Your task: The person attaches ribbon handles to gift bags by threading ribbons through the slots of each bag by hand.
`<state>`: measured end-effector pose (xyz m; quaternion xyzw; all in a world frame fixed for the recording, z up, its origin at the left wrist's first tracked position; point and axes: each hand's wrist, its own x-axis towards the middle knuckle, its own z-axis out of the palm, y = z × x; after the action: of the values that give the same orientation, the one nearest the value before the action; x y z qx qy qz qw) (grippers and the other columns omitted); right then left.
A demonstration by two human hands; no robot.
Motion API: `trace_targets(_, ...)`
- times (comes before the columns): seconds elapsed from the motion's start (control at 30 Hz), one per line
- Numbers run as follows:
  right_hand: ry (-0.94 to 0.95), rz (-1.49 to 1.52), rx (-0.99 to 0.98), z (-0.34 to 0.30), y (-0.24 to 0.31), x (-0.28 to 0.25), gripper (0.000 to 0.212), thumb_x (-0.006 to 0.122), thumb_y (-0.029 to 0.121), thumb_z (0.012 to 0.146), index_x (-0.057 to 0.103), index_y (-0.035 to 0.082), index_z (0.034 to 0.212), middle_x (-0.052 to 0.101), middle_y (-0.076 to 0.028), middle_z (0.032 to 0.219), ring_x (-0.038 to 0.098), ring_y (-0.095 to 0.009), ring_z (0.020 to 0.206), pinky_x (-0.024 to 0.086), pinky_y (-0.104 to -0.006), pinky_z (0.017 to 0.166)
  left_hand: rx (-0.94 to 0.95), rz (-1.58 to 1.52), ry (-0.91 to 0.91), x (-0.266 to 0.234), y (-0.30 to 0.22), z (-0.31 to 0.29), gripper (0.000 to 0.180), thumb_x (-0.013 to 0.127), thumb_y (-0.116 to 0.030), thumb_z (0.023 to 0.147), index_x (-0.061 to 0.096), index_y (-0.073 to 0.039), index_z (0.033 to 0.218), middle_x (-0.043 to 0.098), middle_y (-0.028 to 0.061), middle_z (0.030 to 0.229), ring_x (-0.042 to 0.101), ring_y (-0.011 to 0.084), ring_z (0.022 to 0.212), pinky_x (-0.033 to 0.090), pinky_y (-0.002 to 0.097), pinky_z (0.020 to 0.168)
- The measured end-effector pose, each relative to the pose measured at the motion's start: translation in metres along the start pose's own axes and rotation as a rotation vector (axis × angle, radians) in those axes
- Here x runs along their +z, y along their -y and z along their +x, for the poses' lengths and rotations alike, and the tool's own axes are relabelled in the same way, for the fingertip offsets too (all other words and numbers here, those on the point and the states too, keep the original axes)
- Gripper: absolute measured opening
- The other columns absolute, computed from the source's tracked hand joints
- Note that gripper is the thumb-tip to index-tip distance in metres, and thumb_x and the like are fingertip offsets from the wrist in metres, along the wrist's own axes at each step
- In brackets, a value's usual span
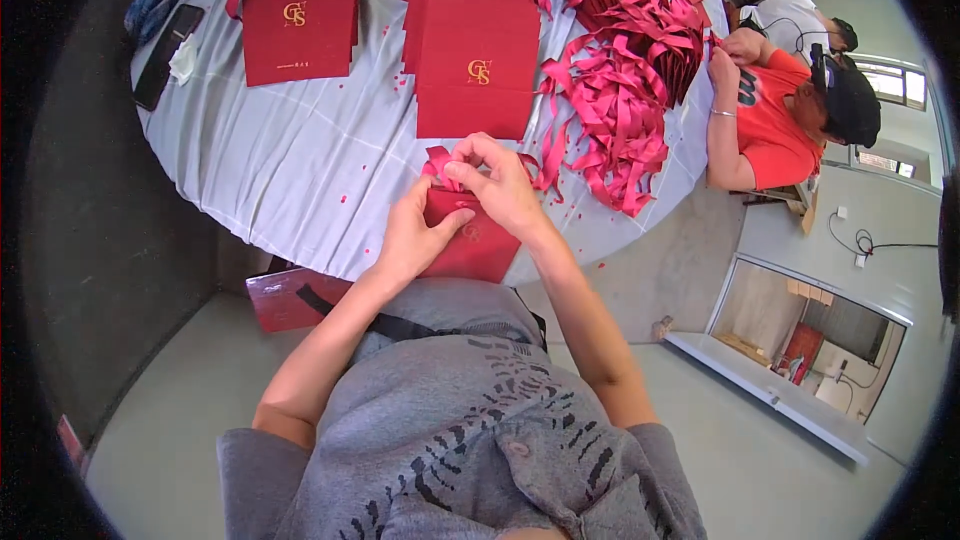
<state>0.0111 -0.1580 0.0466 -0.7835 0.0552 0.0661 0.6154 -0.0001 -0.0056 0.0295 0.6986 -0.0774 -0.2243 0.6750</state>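
A dark red paper gift bag (480, 252) with a gold emblem rests at the table's near edge, close to my waist. My left hand (415, 230) grips its upper left side, thumb laid across the front. At the bag's top edge my right hand (497, 183) pinches a pink-red ribbon (436, 162) between thumb and fingers. The ribbon's other end is partly hidden by my fingers. Just beyond my hands lies a stack of flat red bags (475, 90). To its right a large heap of pink-red ribbons (610, 130) spreads out.
Ribboned red bags (300, 30) lie at the far left of the white-covered round table (270, 160). Beside them are a black phone (168, 55) and a crumpled tissue (183, 60). A co-worker in an orange-red shirt (775, 120) sits at the right. A red box (290, 298) stands below the table edge.
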Motion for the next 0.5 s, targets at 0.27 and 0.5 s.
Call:
trace_targets(0.27,-0.009,-0.107,0.021,0.001,0.010,0.010,0.011,0.062,0.010,0.085,0.059,-0.001,0.086,0.055,-0.003,0.084,0.055,-0.010,0.076,0.044,-0.0242,0.065,0.017,-0.061,-0.118,0.003,0.012,-0.002,0.027,0.070,-0.007,0.077,0.058,0.001,0.100,0.066,0.0097,0.086,0.061,0.0129,0.078,0.049,0.0285,0.071)
trace_targets(0.5,-0.467,-0.427,0.073,-0.025,0.042,-0.054,0.025,0.054,0.022,0.091,0.063,-0.002,0.088,0.061,-0.013,0.082,0.060,-0.022,0.074,0.046,-0.0315,0.066,-0.145,-0.295,-0.092,-0.003,0.001,-0.001,0.021,0.069,-0.004,0.080,0.060,0.001,0.098,0.066,0.0042,0.085,0.060,0.0075,0.076,0.049,0.0243,0.068)
